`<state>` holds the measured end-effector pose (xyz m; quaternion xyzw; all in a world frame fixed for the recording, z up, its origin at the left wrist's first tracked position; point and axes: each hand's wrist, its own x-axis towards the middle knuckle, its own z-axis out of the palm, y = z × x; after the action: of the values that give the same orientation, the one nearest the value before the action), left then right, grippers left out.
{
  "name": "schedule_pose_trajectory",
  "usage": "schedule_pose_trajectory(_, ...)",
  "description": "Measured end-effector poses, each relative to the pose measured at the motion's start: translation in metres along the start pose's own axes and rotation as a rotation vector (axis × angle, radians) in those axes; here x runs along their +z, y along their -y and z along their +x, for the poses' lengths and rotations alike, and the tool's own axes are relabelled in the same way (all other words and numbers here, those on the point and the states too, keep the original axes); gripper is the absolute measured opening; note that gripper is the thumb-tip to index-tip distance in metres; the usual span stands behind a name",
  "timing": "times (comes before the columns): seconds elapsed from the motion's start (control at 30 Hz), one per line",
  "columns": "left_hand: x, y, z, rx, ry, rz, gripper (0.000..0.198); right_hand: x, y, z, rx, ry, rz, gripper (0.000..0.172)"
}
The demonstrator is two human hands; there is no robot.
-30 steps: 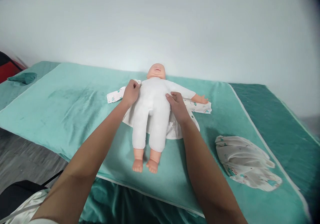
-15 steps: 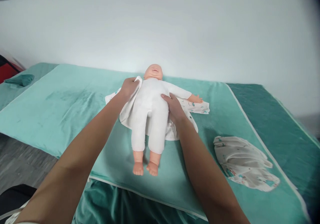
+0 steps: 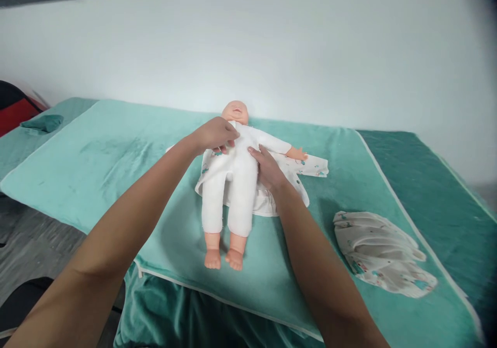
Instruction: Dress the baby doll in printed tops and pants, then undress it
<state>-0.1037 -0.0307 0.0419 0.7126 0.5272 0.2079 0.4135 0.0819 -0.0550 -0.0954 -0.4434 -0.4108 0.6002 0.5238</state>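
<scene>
A baby doll [image 3: 239,161] with a white cloth body lies on its back, head away from me and bare feet toward me. Under it a white printed baby shirt [image 3: 316,165] is spread, one sleeve out to the right beneath the doll's hand. My left hand [image 3: 218,133] is closed on the shirt's left front panel, which is drawn across the doll's chest. The doll's arm on that side is hidden. My right hand [image 3: 268,169] grips the doll's side at the waist, thumb on the belly, other fingers partly hidden.
A crumpled white printed garment [image 3: 382,252] lies to the right on the light green sheet [image 3: 174,249]. Darker green fabric [image 3: 423,182] covers the right end. A white wall [image 3: 272,47] rises behind. Red and black items [image 3: 17,112] stand at the far left.
My left hand has moved right, bringing the shirt's left panel from beside the doll over its chest. The right hand stays at the doll's waist. The view has shifted slightly.
</scene>
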Motion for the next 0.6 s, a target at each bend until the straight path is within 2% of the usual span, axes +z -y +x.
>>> schedule_pose_trajectory(0.07, 0.003, 0.000, -0.007, -0.005, 0.072, -0.074, 0.021, -0.001, 0.000, -0.001, 0.013, 0.003, 0.026, 0.090)
schedule_pose_trajectory(0.1, 0.005, 0.003, -0.009, 0.004, 0.043, -0.072, 0.021, -0.001, -0.001, -0.001, 0.020, 0.001, 0.030, 0.093)
schedule_pose_trajectory(0.23, 0.019, 0.024, 0.002, 0.123, -0.334, 0.201, 0.016, -0.003, -0.004, -0.001, 0.024, -0.006, -0.004, 0.090)
schedule_pose_trajectory(0.3, 0.026, 0.033, 0.012, 0.189, -0.436, 0.326, 0.023, -0.002, -0.005, -0.001, -0.018, 0.022, -0.027, 0.083)
schedule_pose_trajectory(0.43, 0.032, 0.037, 0.033, 0.220, -0.375, 0.342, 0.036, 0.002, -0.002, -0.005, -0.101, 0.133, -0.030, 0.073)
schedule_pose_trajectory(0.53, 0.030, 0.031, 0.049, 0.266, -0.355, 0.310, 0.034, 0.005, 0.002, -0.007, -0.119, 0.168, -0.040, 0.074)
schedule_pose_trajectory(0.6, 0.030, 0.024, 0.060, 0.291, -0.296, 0.347, 0.031, 0.006, 0.005, -0.008, -0.111, 0.176, -0.054, 0.077)
